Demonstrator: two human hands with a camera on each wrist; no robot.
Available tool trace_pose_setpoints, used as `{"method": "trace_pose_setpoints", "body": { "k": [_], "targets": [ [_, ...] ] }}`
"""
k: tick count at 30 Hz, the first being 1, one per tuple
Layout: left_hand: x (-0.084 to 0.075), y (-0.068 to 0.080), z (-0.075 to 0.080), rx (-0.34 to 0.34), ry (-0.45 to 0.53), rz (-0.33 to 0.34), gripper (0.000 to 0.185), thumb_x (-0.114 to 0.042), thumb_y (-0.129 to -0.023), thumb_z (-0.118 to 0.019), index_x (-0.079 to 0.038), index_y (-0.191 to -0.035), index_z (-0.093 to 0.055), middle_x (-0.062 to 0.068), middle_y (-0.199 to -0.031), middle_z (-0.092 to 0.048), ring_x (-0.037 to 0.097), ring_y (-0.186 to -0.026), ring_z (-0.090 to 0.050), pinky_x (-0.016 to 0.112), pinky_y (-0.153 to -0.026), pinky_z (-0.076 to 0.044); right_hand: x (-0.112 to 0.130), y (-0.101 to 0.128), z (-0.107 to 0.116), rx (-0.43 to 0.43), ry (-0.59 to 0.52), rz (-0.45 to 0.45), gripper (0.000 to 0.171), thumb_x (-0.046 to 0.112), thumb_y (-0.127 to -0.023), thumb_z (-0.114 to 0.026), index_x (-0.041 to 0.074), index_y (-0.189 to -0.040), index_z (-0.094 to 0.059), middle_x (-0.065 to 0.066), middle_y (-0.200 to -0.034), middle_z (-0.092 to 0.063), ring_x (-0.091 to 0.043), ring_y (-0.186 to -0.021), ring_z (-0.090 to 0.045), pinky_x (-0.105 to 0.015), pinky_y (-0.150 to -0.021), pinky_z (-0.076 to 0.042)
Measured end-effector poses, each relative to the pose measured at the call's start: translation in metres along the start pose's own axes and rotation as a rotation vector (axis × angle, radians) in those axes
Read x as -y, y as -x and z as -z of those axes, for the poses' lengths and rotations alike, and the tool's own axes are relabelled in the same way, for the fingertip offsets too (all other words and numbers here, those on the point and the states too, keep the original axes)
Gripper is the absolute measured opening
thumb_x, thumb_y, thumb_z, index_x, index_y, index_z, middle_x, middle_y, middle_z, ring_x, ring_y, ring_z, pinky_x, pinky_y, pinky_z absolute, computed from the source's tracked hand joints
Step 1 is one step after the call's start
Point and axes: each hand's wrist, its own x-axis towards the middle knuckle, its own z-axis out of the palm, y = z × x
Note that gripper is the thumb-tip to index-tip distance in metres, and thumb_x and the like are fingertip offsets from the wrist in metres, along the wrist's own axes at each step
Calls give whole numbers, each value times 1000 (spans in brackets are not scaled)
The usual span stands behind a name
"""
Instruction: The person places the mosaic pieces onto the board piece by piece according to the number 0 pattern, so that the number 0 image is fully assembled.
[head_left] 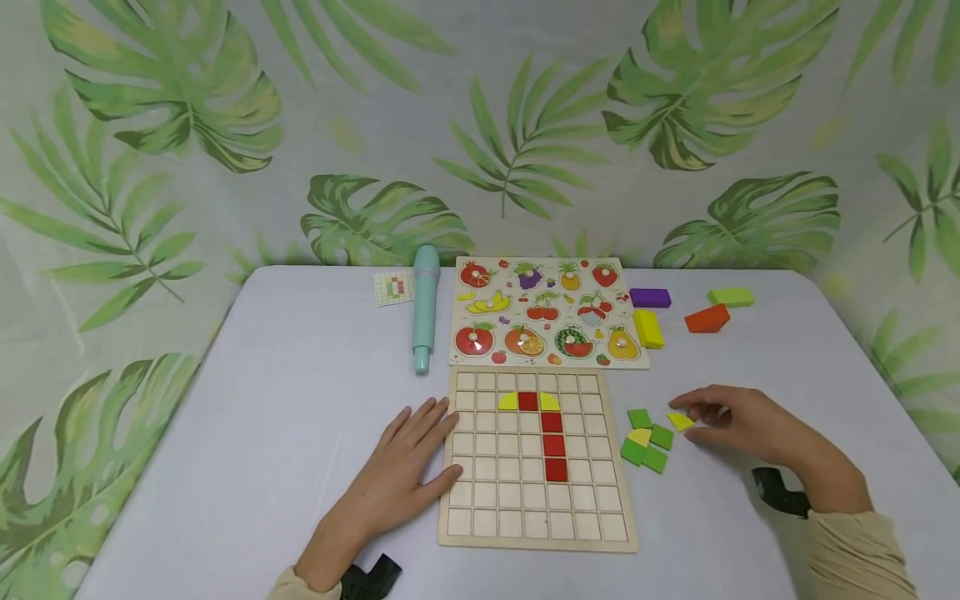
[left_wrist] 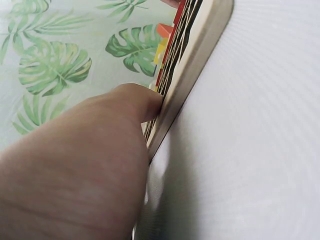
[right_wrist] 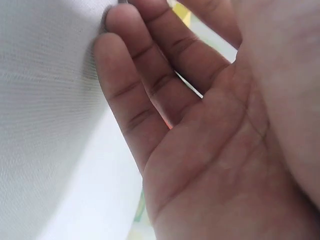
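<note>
- In the head view the left hand (head_left: 408, 454) lies flat on the table (head_left: 300, 433), fingers straight and spread, their tips against the left edge of the wooden grid board (head_left: 536, 500)
- The left wrist view adds what the head view cannot: a fingertip (left_wrist: 142, 100) pressed right against the board's side wall (left_wrist: 195, 75), seen edge-on, with red and yellow tiles showing above the rim
- The grid board sits at the near middle of the table; red tiles (head_left: 553, 433) run in a column from its upper rows, with a yellow curved tile (head_left: 508, 402) at the top left of the column
- The right hand (head_left: 738, 421) rests near the table's right edge, its fingertips touching a small yellow tile (head_left: 680, 421); whether it pinches the tile I cannot tell
- The right wrist view shows only the palm (right_wrist: 215, 165) and loosely bent fingers over the cloth, and a sliver of yellow past the fingertips
- Just beside that tile lies a cluster of green tiles (head_left: 647, 442)
- Toward the far edge stand a fruit puzzle (head_left: 547, 312), a teal pen-shaped toy (head_left: 424, 304) and coloured blocks (head_left: 678, 308)
</note>
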Motion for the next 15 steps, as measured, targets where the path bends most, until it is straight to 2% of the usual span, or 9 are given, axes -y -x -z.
{"method": "trace_pose_setpoints", "body": {
  "k": [5, 10, 15],
  "targets": [
    [0, 0, 0, 0, 7, 4, 71, -48, -101, -60, -13, -160, -40, 4, -169, -30, 24, -158, -23, 47, -130, -14, 3, -1, -2, 15, -28, 28, 38, 17, -83, -86, 9, -119, -75, 10, -86, -60, -2, -78, -54, -20, -70, -53],
    [0, 0, 0, 4, 3, 5, 71, -48, -101, -60, -13, -160, -40, 4, -169, -30, 23, -159, -22, 47, -130, -13, 5, -3, -4, 28, -53, 41, 40, 17, -83, -86, 8, -121, -74, 9, -86, -60, -2, -77, -54, -19, -68, -52],
    [0, 0, 0, 4, 0, 3, 72, -49, -101, -59, -13, -160, -39, 4, -170, -29, 23, -159, -22, 47, -130, -13, 6, -4, -8, -1, -32, 73, 33, 14, -83, -86, 11, -114, -76, 12, -84, -59, 0, -76, -53, -20, -67, -52]
  ]
}}
